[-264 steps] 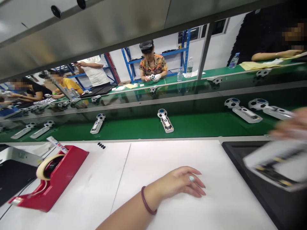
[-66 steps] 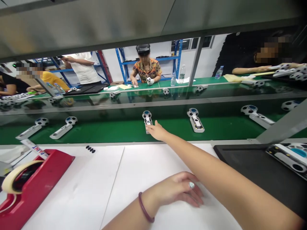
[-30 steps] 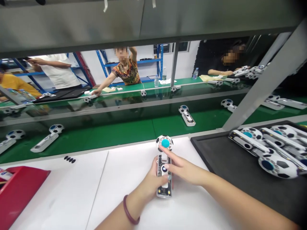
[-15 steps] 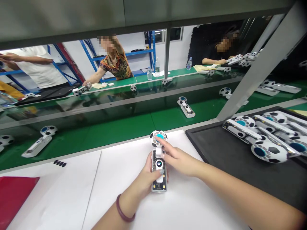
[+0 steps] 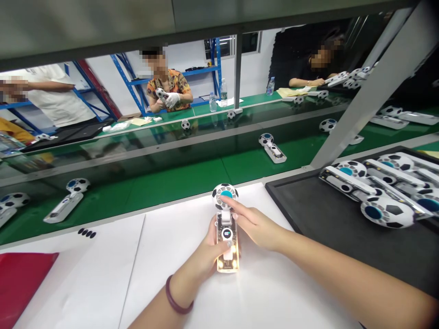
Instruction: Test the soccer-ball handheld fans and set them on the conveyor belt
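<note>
Factory line: white work surface [image 5: 171, 260] across lower frame, green belt [image 5: 192, 167] through the middle, co-workers at a far bench along the top. Left hand [image 5: 206, 257], lower center, clamped on the soccer-ball device [image 5: 227, 234]: thumb across the front, other fingers wrapped behind, mostly hidden. Right hand [image 5: 258, 227] fingers slightly apart: index straight, tip at the teal disc on the ball; another fingertip by the neck, rest hard to make out. Device sits at center, ball end toward frame top, long axis near vertical. Round display lit, body lights glowing warm near the bottom end. Maroon wristband [image 5: 173, 299] on left wrist. Black tray [image 5: 302, 219] at right with more devices [image 5: 387, 214], overlapping, cut off by right edge. Four black ovals [image 5: 87, 233] left of center. Red object [image 5: 25, 285] lower left, cropped. Metal post [image 5: 366, 91], upper right, partly covers one belt device.
</note>
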Tool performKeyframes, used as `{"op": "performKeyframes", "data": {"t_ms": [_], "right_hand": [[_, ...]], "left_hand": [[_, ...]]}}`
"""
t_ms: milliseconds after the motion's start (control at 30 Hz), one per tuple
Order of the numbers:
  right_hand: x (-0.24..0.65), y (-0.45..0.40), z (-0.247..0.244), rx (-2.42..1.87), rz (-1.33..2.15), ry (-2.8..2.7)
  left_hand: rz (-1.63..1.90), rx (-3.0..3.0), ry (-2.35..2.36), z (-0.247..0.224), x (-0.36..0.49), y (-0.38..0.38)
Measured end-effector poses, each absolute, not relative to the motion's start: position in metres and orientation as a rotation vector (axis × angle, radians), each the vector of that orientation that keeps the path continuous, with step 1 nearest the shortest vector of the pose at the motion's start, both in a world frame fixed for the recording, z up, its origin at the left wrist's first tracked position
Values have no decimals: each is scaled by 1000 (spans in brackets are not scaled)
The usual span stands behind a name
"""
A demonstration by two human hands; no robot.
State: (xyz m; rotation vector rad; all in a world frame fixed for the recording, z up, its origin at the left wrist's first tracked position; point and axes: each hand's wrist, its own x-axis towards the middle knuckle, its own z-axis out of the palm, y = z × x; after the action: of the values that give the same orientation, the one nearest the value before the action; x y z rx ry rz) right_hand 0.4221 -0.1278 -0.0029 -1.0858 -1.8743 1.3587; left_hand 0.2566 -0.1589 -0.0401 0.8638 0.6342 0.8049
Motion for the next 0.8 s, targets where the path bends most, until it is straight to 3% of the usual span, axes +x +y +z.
{"op": "performKeyframes", "data": {"t_ms": [567, 800], "right_hand": [[423, -127, -4, -1091, 1425, -1864], [419, -129, -5, -976, 1750, -1677]], "left_hand": [[807, 882, 635, -43, 257, -158], [851, 875, 635, -43, 259, -158]]}}
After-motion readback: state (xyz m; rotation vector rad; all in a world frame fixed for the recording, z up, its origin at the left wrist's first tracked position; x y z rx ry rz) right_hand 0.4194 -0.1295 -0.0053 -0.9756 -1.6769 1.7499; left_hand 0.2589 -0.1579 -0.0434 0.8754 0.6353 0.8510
